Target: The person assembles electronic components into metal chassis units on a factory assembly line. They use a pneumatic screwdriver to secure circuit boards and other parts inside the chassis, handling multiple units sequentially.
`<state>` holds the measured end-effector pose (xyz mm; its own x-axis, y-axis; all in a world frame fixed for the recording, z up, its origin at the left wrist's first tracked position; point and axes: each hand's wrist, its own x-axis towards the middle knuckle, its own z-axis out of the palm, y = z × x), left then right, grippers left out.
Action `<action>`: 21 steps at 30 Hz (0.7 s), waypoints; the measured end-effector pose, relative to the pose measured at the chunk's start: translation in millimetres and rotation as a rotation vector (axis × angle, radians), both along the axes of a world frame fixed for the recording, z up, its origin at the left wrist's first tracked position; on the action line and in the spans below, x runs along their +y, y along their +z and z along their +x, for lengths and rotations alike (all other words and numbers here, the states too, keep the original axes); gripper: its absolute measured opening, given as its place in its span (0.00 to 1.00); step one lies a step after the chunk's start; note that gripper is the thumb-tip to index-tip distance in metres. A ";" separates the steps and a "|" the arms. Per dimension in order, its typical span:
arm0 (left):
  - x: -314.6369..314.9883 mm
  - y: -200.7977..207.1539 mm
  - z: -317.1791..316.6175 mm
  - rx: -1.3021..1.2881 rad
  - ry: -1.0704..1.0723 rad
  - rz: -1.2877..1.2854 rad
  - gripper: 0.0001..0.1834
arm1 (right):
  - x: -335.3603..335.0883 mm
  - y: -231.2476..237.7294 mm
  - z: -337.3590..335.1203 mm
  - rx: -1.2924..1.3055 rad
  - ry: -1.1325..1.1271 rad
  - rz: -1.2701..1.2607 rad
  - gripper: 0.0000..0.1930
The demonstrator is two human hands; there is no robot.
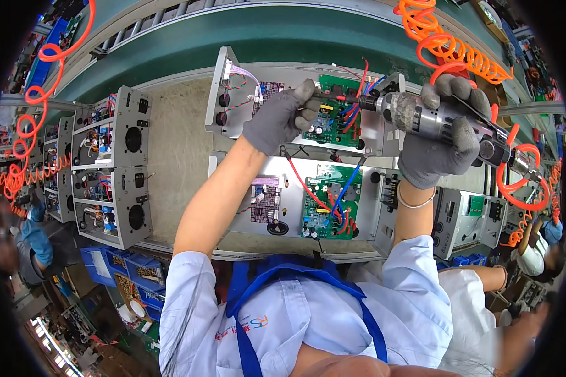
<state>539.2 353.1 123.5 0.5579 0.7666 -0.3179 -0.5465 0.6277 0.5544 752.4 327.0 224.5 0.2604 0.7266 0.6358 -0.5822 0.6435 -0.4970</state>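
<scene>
My right hand (443, 141), in a grey glove, wraps round a metal air screwdriver (427, 119) held nearly level, its bit pointing left. At the bit's tip, the gloved fingers of my left hand (283, 116) are pinched together; whatever they hold is too small to make out. Both hands are over the farther open metal chassis (233, 125), which carries a green circuit board (339, 94) with red and blue wires. Nearer to me lies a second open chassis (374, 188) with a similar green board (330, 204) and a small purple board (266, 204).
Several grey chassis units (116, 188) are stacked at the left; another unit (465, 220) stands at the right. An orange coiled hose (453, 44) hangs at the upper right. Blue parts bins (132, 270) sit below the bench's left edge. Other people work at both sides.
</scene>
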 end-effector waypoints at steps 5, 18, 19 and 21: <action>-3.2 15.1 12.4 0.349 -0.012 -0.100 0.26 | 2.2 -3.6 -5.0 -0.122 -0.175 -0.057 0.22; -13.9 -13.4 16.3 1.321 -0.072 0.677 0.22 | 22.5 -24.9 -20.7 -0.557 -0.308 -0.187 0.19; -13.4 -10.2 16.7 1.320 -0.110 0.640 0.20 | 23.7 -26.1 -21.3 -0.557 -0.290 -0.200 0.19; -12.5 -6.4 17.4 1.315 -0.186 0.566 0.17 | 26.0 -27.1 -23.5 -0.556 -0.255 -0.227 0.18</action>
